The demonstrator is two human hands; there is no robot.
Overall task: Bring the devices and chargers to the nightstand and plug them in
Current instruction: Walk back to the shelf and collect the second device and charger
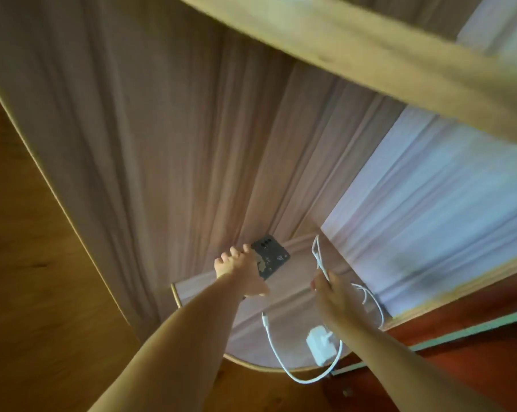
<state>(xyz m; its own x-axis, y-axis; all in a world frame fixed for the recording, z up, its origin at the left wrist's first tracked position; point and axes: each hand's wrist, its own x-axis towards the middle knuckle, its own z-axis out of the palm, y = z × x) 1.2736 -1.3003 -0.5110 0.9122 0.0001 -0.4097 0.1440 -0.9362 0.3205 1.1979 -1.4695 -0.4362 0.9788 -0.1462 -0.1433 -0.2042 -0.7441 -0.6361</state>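
Note:
A dark phone with a patterned back lies on the grey-brown wooden surface. My left hand rests on its left edge and grips it. My right hand is closed on a loop of white cable that rises above the fingers. A white charger brick sits near the surface's front edge, below my right forearm. Its white cable hangs in a curve over the edge, with a plug end lying on the surface.
A tall wood-grain panel rises behind the surface. A pale wooden beam crosses the top right. A whitish board lies to the right, red-brown floor below it. Yellowish wood fills the left.

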